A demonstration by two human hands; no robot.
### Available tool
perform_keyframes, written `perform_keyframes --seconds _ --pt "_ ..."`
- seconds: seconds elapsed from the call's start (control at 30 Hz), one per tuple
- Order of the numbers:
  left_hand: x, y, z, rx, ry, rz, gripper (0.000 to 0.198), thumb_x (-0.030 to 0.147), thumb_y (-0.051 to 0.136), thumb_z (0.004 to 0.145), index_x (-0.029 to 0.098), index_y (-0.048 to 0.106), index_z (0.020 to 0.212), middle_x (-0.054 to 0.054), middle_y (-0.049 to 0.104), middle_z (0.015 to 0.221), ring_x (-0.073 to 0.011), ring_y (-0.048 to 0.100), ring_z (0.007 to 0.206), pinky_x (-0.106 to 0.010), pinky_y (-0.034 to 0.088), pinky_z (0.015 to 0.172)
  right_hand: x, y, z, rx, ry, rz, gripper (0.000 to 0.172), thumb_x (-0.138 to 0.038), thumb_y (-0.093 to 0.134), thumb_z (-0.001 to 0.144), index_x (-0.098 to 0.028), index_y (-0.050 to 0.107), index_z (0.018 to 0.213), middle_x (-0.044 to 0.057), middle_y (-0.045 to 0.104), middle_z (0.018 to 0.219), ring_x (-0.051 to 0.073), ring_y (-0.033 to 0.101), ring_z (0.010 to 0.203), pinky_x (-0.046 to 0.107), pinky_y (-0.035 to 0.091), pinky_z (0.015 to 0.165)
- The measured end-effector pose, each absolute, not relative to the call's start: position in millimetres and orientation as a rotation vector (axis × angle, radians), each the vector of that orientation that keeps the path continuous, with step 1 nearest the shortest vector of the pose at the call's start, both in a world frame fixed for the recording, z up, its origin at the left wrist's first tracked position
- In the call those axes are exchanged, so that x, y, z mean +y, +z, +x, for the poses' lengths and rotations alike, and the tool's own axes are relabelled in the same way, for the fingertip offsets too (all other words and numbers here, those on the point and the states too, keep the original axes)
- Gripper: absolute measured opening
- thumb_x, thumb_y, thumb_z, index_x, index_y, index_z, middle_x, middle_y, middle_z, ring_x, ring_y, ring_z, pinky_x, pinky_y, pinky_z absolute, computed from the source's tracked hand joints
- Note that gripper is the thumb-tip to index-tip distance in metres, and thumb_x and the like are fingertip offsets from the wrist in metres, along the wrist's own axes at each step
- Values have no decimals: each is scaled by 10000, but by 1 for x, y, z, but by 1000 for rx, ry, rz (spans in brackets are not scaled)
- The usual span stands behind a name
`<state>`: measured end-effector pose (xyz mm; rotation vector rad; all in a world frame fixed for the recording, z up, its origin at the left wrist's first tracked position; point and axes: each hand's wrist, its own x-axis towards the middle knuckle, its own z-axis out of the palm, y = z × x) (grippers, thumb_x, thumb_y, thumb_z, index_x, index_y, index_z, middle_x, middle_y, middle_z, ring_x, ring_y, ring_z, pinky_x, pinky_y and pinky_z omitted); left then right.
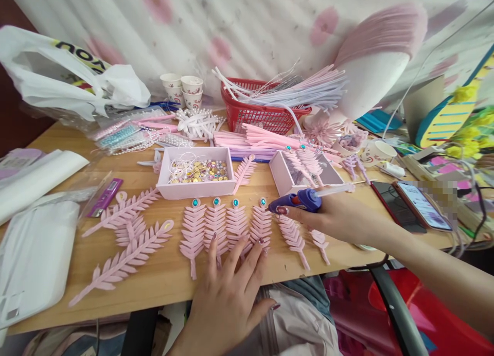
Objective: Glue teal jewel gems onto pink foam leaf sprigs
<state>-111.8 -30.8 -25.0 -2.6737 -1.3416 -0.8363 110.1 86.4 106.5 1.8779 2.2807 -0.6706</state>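
My right hand (335,219) is closed around a blue glue gun (307,200) with a clear glue stick out of its back. The gun's nozzle is close to the blue gem at the top of a pink fuzzy feather (261,225). My left hand (231,294) lies with its fingers spread, the fingertips over the lower parts of several such feathers in a row. Their round tops carry blue gems (216,201). Other pink feathers lie partly under my right hand, and more are at the left, one with a bare glossy top (169,226).
A white box (195,189) of beads and gold pieces stands behind the row. Another white box (278,173) has feathers leaning on it. Farther back are a red basket (250,109) of pipe cleaners and several paper cups (192,91). Phones (419,204) lie at the right.
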Motion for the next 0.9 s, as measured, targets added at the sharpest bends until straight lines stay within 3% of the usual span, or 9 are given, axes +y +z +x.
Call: perform_keyframes --seconds 0.23,0.4,0.53,0.73,0.9 --pt "-31 -26 -111 -1362 -833 -2662 536 593 557 1023 190 740 1325 5 725 1434 -284 545 1318 -525 -133 1323 86 110 110 2240 -606 1904 638 -814 425 889 -359 831 1077 46 804 813 294 726 725 354 491 610" --pt "-29 -27 -110 -1332 -828 -2654 537 587 536 1033 186 743 1325 1 729 1428 -295 541 1321 -530 -122 1325 84 111 107 2309 -715 1890 588 -763 451 919 -379 822 1167 21 816 852 268 736 749 335 508 644" --pt "-30 -26 -111 -1331 -831 -2651 539 593 538 1030 189 747 1319 8 731 1425 -290 538 1319 -516 -129 1325 83 111 105 2287 -603 1893 563 -753 431 926 -431 803 1200 15 822 886 290 752 802 348 513 668" --pt "-32 -26 -111 -1353 -823 -2659 541 596 556 1022 198 732 1342 11 710 1456 -284 531 1340 -519 -118 1327 84 110 103 2264 -568 1910 599 -777 439 912 -349 833 1057 33 796 772 273 724 698 328 471 598" --pt "-32 -26 -111 -1364 -822 -2670 535 598 567 1016 206 735 1338 5 720 1442 -278 550 1336 -503 -124 1328 86 109 107 2317 -718 1890 592 -779 450 921 -371 810 1156 18 825 925 286 748 825 356 511 713"
